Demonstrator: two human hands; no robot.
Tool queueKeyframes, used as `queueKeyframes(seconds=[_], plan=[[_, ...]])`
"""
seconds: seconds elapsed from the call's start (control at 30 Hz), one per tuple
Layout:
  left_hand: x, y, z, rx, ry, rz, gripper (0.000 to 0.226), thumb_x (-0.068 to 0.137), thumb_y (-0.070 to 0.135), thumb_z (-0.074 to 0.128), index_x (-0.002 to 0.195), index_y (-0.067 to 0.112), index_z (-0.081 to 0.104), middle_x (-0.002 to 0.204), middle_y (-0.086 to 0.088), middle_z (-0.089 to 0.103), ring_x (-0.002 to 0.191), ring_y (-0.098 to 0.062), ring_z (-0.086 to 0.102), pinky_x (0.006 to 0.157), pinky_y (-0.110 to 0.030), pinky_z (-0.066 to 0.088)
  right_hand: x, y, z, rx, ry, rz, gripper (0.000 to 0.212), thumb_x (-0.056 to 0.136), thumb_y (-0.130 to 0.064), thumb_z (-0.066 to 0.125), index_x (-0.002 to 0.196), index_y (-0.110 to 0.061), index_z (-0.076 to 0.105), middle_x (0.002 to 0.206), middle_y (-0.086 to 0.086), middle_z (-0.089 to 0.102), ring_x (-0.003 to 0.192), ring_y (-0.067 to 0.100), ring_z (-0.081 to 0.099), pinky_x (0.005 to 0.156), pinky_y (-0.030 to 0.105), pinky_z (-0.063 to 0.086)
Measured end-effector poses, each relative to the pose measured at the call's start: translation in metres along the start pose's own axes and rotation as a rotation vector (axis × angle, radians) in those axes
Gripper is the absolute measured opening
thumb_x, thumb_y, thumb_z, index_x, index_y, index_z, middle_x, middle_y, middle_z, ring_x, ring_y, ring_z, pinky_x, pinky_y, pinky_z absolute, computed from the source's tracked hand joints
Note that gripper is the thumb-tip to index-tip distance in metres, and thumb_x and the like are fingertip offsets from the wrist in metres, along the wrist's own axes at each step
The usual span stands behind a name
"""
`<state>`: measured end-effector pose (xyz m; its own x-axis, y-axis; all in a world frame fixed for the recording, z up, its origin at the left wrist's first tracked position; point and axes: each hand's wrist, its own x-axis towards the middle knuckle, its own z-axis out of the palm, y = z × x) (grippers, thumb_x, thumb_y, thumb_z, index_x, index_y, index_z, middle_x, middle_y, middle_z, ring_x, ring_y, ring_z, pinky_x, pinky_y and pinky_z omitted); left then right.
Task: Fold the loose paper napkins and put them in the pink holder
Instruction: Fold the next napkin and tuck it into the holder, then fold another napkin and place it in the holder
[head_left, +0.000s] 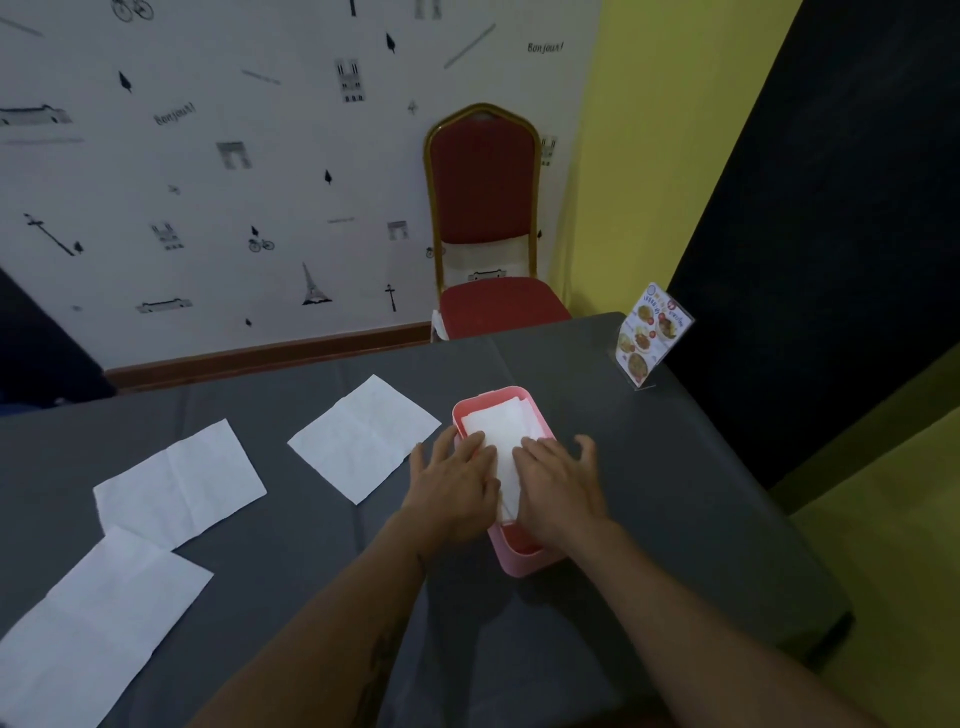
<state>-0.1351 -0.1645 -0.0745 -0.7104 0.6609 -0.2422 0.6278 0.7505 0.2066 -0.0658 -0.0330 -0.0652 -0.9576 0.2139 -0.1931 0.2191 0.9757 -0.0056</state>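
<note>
The pink holder (522, 560) lies on the grey table, just right of the middle. A folded white napkin (501, 434) rests in it, reaching toward its far end. My left hand (454, 483) and my right hand (558, 483) lie flat on the napkin with fingers spread, pressing it into the holder. Three unfolded white napkins lie on the table to the left: one (363, 436) right beside the holder, one (179, 483) further left, one (88, 629) at the near left edge.
The grey table (675, 493) ends close on the right. A menu card in a clear stand (649, 338) is at the far right corner. A red chair with a gold frame (483, 223) stands behind the table against the wall.
</note>
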Motion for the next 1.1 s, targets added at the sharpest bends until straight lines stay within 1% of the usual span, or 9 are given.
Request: queueKeyframes(seconds=[0.1, 0.2, 0.33, 0.5, 0.6, 0.77, 0.87, 0.97, 1.1], plan=[[-0.006, -0.002, -0.001, -0.134, 0.122, -0.026, 0.052, 0.098, 0.05, 0.029, 0.145, 0.028, 0.036, 0.158, 0.005, 0.028, 0.147, -0.02, 0.02, 0.12, -0.05, 0.01, 0.0, -0.002, -0.011, 0.064, 0.02, 0.021, 0.068, 0.086, -0.05, 0.065, 0.144, -0.025, 0.039, 0.153, 0.001, 0.042, 0.143, 0.02, 0.036, 0.119, 0.058, 0.005], [-0.02, -0.009, -0.008, -0.351, 0.315, -0.12, 0.043, 0.096, 0.042, 0.042, 0.135, 0.026, 0.051, 0.144, 0.006, 0.05, 0.129, -0.016, 0.046, 0.113, -0.039, 0.033, 0.004, -0.009, -0.025, 0.16, 0.12, 0.001, 0.057, 0.091, -0.038, 0.062, 0.143, -0.022, 0.043, 0.148, -0.002, 0.049, 0.139, 0.017, 0.041, 0.12, 0.054, 0.005], [-0.044, -0.044, -0.008, -0.443, 0.41, -0.248, 0.036, 0.094, 0.026, 0.048, 0.129, 0.021, 0.056, 0.134, 0.002, 0.057, 0.118, -0.016, 0.053, 0.102, -0.031, 0.041, 0.016, -0.033, -0.04, 0.261, 0.249, -0.106, 0.045, 0.093, -0.026, 0.052, 0.137, -0.02, 0.051, 0.14, -0.004, 0.056, 0.133, 0.016, 0.046, 0.116, 0.045, 0.015], [-0.068, -0.094, 0.0, -0.489, 0.351, -0.42, 0.041, 0.092, 0.025, 0.052, 0.133, 0.021, 0.052, 0.14, 0.001, 0.052, 0.122, -0.02, 0.053, 0.106, -0.035, 0.041, 0.026, -0.086, -0.039, 0.459, 0.187, -0.203, 0.048, 0.095, -0.025, 0.056, 0.142, -0.021, 0.049, 0.145, -0.002, 0.053, 0.13, 0.018, 0.049, 0.11, 0.032, 0.036], [-0.069, -0.125, 0.005, -0.507, 0.326, -0.456, 0.045, 0.089, 0.022, 0.055, 0.134, 0.022, 0.05, 0.141, 0.0, 0.05, 0.124, -0.021, 0.051, 0.106, -0.037, 0.041, 0.036, -0.113, -0.024, 0.487, 0.094, -0.191, 0.051, 0.096, -0.024, 0.056, 0.146, -0.022, 0.044, 0.148, -0.001, 0.048, 0.132, 0.019, 0.047, 0.109, 0.032, 0.039], [-0.051, -0.167, 0.014, -0.433, 0.207, -0.383, 0.051, 0.089, 0.021, 0.057, 0.139, 0.026, 0.047, 0.151, 0.0, 0.038, 0.134, -0.024, 0.04, 0.112, -0.042, 0.036, 0.056, -0.136, 0.007, 0.44, -0.058, -0.075, 0.058, 0.094, -0.021, 0.059, 0.147, -0.02, 0.036, 0.148, 0.003, 0.042, 0.132, 0.023, 0.044, 0.105, 0.033, 0.04], [-0.033, -0.184, 0.021, -0.386, 0.177, -0.335, 0.051, 0.09, 0.024, 0.056, 0.139, 0.032, 0.045, 0.157, 0.0, 0.029, 0.141, -0.026, 0.032, 0.116, -0.048, 0.028, 0.069, -0.142, 0.023, 0.463, -0.065, 0.052, 0.054, 0.094, -0.024, 0.059, 0.143, -0.019, 0.038, 0.144, 0.005, 0.042, 0.128, 0.024, 0.045, 0.103, 0.035, 0.042], [-0.019, -0.196, 0.024, -0.321, 0.16, -0.272, 0.051, 0.09, 0.023, 0.055, 0.139, 0.033, 0.044, 0.159, 0.001, 0.025, 0.145, -0.025, 0.022, 0.118, -0.046, 0.017, 0.081, -0.144, 0.035, 0.458, -0.056, 0.117, 0.058, 0.09, -0.019, 0.061, 0.143, -0.022, 0.035, 0.139, 0.006, 0.039, 0.125, 0.025, 0.044, 0.099, 0.034, 0.044], [-0.01, -0.21, 0.03, -0.285, 0.193, -0.199, 0.04, 0.09, 0.023, 0.055, 0.127, 0.036, 0.052, 0.153, 0.005, 0.032, 0.141, -0.022, 0.023, 0.115, -0.045, 0.015, 0.093, -0.143, 0.044, 0.462, -0.011, 0.144, 0.051, 0.084, -0.007, 0.057, 0.13, -0.024, 0.043, 0.123, 0.005, 0.04, 0.108, 0.025, 0.05, 0.085, 0.034, 0.049]])
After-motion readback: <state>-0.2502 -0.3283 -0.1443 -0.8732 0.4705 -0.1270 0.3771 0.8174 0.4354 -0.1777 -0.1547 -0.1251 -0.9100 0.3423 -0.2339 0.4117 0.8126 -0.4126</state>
